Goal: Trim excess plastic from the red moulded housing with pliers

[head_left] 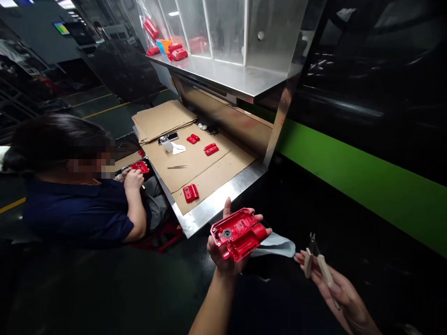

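Inspection finds the left hand [223, 253] closed around a red plastic housing [239, 232], held open side up just off the near corner of the steel bench [223, 200], with a pale cloth [277, 245] beneath the fingers. The right hand [340, 291] lies palm up, fingers loosely curled about small cutting pliers [316, 260], jaws (as far as can be told) clear of the part. No cut appears in progress; I judge this housing's trimming unfinished. Several red parts [190, 192] lie on cardboard [195, 163], their state unclear. A seated co-worker [80, 186] handles another red piece [140, 166].
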`<state>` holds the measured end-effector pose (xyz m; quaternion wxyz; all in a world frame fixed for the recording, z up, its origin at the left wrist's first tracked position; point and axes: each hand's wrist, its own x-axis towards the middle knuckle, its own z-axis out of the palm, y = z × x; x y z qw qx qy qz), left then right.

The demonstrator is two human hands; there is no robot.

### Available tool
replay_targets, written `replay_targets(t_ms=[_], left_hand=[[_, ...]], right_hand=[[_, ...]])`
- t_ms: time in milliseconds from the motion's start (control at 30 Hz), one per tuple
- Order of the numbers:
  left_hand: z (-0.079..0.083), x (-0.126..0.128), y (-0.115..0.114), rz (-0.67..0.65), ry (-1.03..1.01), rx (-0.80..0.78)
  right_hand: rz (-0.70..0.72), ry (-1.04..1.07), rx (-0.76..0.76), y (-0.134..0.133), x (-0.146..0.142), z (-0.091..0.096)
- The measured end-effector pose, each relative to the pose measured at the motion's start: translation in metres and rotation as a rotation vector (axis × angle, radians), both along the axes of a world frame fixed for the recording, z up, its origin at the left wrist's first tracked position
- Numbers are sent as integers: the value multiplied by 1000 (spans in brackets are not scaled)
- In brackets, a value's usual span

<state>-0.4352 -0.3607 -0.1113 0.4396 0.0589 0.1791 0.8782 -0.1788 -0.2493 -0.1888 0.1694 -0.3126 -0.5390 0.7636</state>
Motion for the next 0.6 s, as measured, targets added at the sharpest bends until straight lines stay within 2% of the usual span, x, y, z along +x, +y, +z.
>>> replay_targets(t_ms=[100, 267, 600], left_hand=[[12, 21, 4, -25, 12, -5], [24, 41, 5, -34, 33, 30], [38, 56, 0, -6, 45, 75]], right_hand=[[-41, 111, 25, 8, 16, 10], [-127, 219, 52, 12, 19, 21], [62, 255, 38, 0, 17, 31]])
